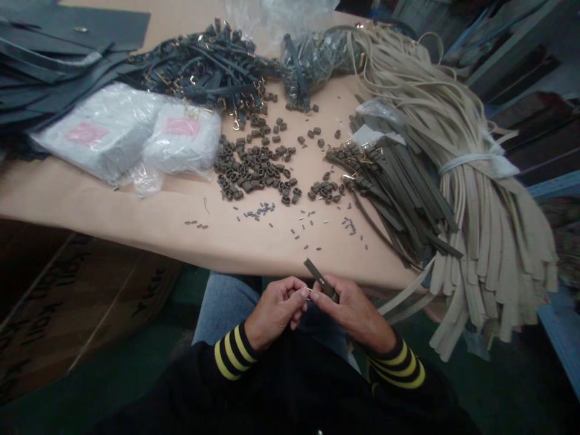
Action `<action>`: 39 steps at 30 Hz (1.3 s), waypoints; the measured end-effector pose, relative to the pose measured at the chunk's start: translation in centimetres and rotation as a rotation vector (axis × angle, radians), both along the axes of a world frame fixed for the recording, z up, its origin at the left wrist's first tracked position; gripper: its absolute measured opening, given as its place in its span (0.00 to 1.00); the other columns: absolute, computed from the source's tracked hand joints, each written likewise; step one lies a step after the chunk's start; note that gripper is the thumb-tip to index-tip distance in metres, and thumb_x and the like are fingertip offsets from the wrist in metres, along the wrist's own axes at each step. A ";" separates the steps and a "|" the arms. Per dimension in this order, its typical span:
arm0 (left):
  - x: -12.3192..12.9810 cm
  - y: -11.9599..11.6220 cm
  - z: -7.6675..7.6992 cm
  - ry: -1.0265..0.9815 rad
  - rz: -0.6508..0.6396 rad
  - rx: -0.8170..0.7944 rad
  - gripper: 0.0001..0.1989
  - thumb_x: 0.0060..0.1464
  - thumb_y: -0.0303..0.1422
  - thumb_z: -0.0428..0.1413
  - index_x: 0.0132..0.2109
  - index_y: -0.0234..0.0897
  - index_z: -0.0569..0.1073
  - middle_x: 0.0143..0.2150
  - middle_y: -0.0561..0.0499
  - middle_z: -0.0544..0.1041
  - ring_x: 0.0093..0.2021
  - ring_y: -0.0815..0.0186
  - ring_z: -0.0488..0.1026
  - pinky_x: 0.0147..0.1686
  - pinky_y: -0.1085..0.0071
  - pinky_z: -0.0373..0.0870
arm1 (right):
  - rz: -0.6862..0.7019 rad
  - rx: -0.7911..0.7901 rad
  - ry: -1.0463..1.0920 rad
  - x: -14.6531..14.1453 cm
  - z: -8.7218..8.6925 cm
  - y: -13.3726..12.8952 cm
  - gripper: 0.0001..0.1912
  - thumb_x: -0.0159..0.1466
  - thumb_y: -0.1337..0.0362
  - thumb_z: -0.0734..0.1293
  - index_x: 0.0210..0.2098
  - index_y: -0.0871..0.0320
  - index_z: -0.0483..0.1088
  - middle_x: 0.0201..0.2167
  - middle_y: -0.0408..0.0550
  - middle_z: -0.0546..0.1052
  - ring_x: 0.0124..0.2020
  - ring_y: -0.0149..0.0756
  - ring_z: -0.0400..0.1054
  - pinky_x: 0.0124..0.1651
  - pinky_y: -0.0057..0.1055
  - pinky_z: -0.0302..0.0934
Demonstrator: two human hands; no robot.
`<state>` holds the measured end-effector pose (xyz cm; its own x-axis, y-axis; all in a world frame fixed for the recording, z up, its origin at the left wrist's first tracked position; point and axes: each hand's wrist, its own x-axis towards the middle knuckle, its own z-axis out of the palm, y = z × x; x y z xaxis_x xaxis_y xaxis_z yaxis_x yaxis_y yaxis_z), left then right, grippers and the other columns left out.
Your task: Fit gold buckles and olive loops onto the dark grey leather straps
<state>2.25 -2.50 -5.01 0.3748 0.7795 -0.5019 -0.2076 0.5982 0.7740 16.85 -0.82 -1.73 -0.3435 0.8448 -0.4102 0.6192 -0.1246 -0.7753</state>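
Over my lap, just off the table's front edge, my left hand pinches a small thin metal piece, perhaps a buckle. My right hand is closed around a short dark olive strap, whose free end points up and to the left. The fingertips of both hands nearly meet at the metal piece. Small dark tubes lie scattered on the table beyond my hands. Behind them is a heap of olive loops. Olive straps with gold buckles lie to the right.
Long beige straps, tied in a bundle, hang over the right front edge. Two plastic-wrapped white packs sit at left. Behind are dark straps with buckles and a plastic-wrapped bundle. A cardboard box stands below the table at left.
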 end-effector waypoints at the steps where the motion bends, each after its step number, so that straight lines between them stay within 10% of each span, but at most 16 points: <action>1: -0.1 0.0 0.0 0.022 -0.020 0.018 0.13 0.48 0.39 0.52 0.28 0.32 0.64 0.18 0.59 0.62 0.14 0.80 0.55 0.12 0.82 0.55 | 0.000 0.004 0.005 0.0 -0.1 0.0 0.09 0.58 0.62 0.59 0.24 0.60 0.60 0.19 0.38 0.60 0.22 0.27 0.54 0.26 0.23 0.49; 22: -0.6 0.4 1.3 -0.161 0.105 -0.201 0.14 0.43 0.37 0.58 0.27 0.32 0.64 0.18 0.58 0.65 0.14 0.80 0.57 0.11 0.84 0.55 | -0.148 -0.172 0.286 1.8 -1.2 -1.3 0.13 0.64 0.56 0.49 0.34 0.58 0.55 0.24 0.39 0.63 0.20 0.25 0.52 0.23 0.24 0.50; 39: -0.7 0.1 1.1 -0.313 0.006 -0.382 0.12 0.41 0.33 0.60 0.27 0.29 0.66 0.19 0.55 0.69 0.15 0.79 0.62 0.12 0.85 0.64 | 0.042 -0.253 0.326 3.2 -1.4 -1.9 0.13 0.61 0.58 0.56 0.28 0.61 0.63 0.18 0.39 0.63 0.18 0.23 0.51 0.22 0.23 0.47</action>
<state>1.51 -2.41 -3.92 0.5495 0.5644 -0.6161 -0.3994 0.8251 0.3996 20.02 -2.72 -3.17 -0.5220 0.7136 -0.4672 0.3550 -0.3163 -0.8797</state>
